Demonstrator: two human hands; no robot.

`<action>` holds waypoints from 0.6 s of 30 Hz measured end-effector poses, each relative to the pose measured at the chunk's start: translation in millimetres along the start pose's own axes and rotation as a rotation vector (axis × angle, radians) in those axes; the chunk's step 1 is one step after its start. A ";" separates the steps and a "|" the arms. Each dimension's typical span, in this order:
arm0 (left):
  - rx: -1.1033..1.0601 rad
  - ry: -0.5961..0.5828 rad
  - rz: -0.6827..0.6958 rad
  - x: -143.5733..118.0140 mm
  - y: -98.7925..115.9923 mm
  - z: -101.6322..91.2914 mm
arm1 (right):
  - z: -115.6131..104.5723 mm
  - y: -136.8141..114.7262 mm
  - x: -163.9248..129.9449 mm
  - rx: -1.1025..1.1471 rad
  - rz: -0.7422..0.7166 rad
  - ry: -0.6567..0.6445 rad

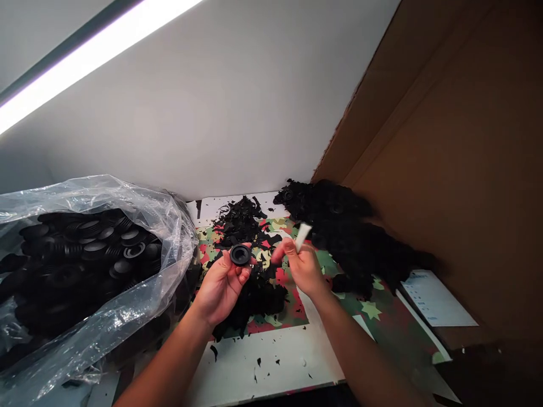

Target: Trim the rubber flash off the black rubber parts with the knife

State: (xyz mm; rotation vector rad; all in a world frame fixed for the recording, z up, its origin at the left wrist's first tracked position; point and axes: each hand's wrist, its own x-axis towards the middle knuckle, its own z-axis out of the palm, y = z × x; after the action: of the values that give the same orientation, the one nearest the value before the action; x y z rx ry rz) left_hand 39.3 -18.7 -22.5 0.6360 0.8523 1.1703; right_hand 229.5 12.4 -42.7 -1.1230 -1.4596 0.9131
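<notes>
A round black rubber part [240,255] with a raised rim and a recessed centre is pinched between the thumb and fingers of my left hand [223,285]. To its right, my right hand [303,268] is closed around a pale, flat-ended stick-like tool [302,236], whose light end sticks up past the thumb; the rest of it is hidden in the fist. The two hands are apart. Below and behind them, black rubber scraps [241,220] lie on a camouflage-patterned sheet [278,323].
At left, a clear plastic bag [169,271] holds many black round parts [91,243]. A dark heap of black pieces [360,237] lies at right, by a cardboard panel [458,186]. A printed white paper [439,299] rests near it. A light tube [93,56] shines above.
</notes>
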 end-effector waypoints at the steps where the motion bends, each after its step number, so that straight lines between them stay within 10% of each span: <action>1: 0.007 -0.007 0.001 -0.3 0.9 0.1 | -2.0 -0.9 0.0 -0.017 0.018 -0.007; 18: 0.051 -0.142 0.041 -2.3 1.7 1.6 | 7.7 -23.1 -20.5 -0.073 -0.460 -0.105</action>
State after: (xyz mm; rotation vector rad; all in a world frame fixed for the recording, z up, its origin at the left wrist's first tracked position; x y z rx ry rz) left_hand 39.4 -20.4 -19.7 0.7721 0.7539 1.1289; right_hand 218.4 -13.5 -27.9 -0.7490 -1.7539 0.6039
